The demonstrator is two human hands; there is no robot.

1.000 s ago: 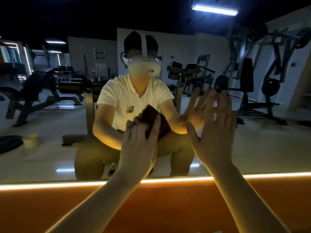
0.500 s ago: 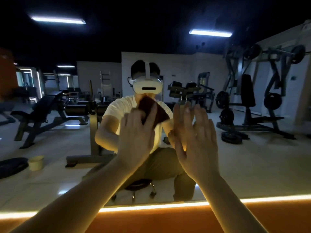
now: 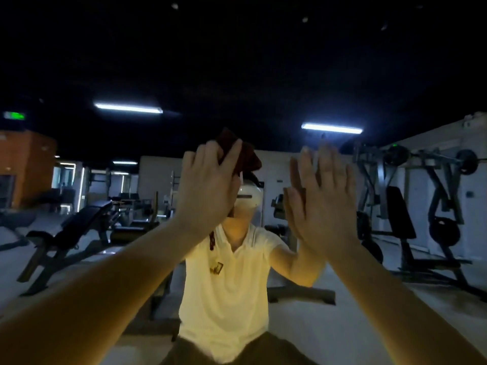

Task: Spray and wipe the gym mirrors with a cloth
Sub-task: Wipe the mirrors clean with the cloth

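In front of me on the mirror [image 3: 342, 75], my left hand [image 3: 210, 191] presses the dark red cloth [image 3: 242, 156] against the glass — my fingers [image 3: 232, 159] are spread over it, and the cloth shows above and to the right of them. My right hand [image 3: 324, 204] is raised just beside, flat and open, the fingers close together, holding nothing; whether it touches the glass I cannot tell. The reflection shows a white shirt [image 3: 226, 293], a white headset [image 3: 249, 197] and a weight bench [image 3: 71, 233] at the left — the room is dim.
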